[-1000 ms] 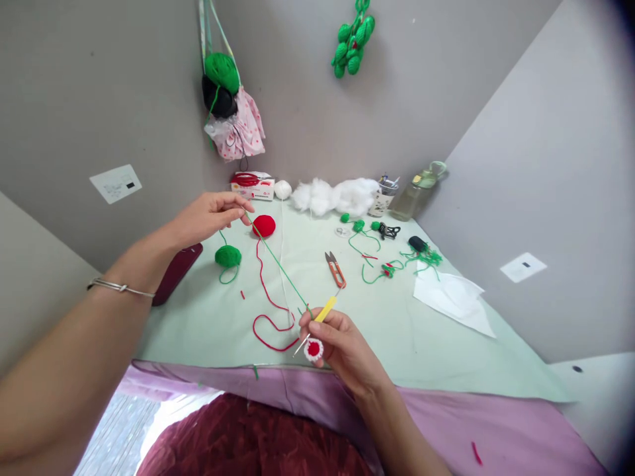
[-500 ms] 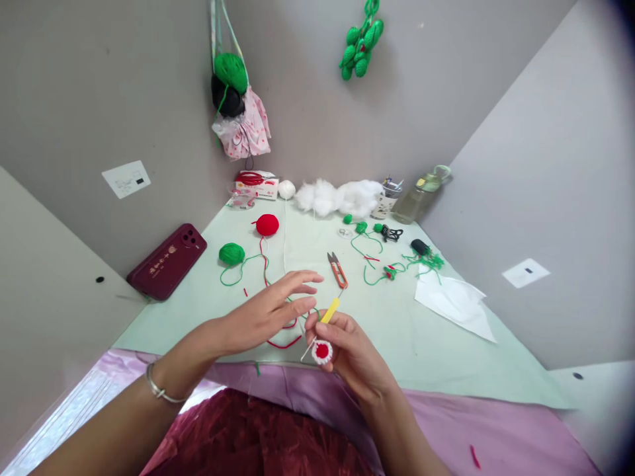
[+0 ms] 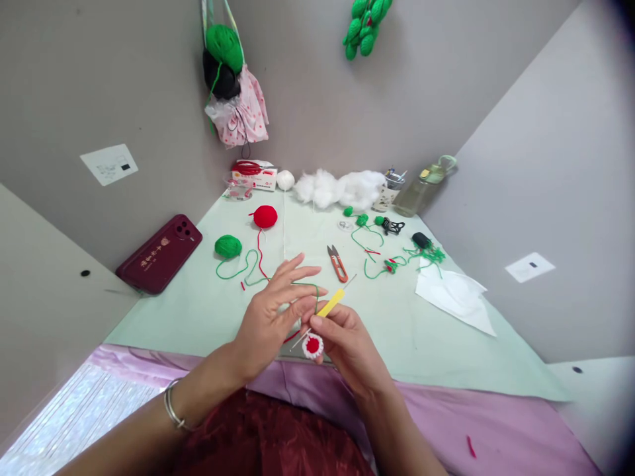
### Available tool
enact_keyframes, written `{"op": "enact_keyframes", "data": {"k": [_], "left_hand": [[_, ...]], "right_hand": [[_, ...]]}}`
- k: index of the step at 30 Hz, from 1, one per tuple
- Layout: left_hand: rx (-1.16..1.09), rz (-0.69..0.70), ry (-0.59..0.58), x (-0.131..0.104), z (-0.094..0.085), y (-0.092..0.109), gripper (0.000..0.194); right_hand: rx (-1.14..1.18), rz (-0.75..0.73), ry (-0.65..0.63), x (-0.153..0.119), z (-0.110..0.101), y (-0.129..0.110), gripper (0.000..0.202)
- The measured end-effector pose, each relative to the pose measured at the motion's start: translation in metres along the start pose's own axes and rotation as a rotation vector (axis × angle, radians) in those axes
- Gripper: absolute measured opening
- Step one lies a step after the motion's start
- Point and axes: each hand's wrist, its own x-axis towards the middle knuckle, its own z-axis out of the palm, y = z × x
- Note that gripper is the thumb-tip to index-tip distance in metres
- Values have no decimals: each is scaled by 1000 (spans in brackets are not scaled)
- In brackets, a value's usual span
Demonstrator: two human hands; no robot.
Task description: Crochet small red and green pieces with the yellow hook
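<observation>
My right hand [image 3: 350, 337] grips a crochet hook [image 3: 331, 304] with a yellow handle between thumb and fingers. Below the thumb, the same hand holds a small round crochet piece [image 3: 312, 346], red in the middle with a white edge. Close by on the left is my left hand [image 3: 272, 314], its fingers stretched and apart. Green yarn [image 3: 317, 296] runs past its fingertips down toward the right hand; whether the yarn winds around a finger is hidden.
Orange thread snips [image 3: 338, 264] lie beyond the hands. Red yarn [image 3: 265, 217] and green yarn balls [image 3: 228, 246] sit to the left, near a phone [image 3: 159, 254]. White stuffing [image 3: 340, 190], a bottle [image 3: 425, 188] and white cloth [image 3: 454, 297] stand or lie farther off.
My left hand has turned more upright, its fingers spreading as it closes on the right hand. The hook and round piece have shifted slightly left and up. The view has tilted a little.
</observation>
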Motion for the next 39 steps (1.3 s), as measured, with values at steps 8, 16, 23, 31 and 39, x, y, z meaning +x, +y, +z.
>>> {"op": "enact_keyframes", "data": {"k": [8, 16, 23, 31, 39], "left_hand": [[-689, -482, 195, 6, -5, 8, 14], [-534, -446, 66, -9, 7, -3, 32], [-517, -412, 27, -17, 5, 8, 56], [-488, -450, -111, -15, -8, 22, 42], [-718, -538, -20, -15, 7, 15, 46]], "right_hand": [[-86, -285, 80, -3, 4, -5, 17], [-558, -814, 195, -5, 6, 0, 17], [-1155, -1156, 279, -11, 3, 4, 39], [-1475, -1314, 295, -20, -17, 10, 53], [-890, -1090, 349, -12, 5, 19, 35]]}}
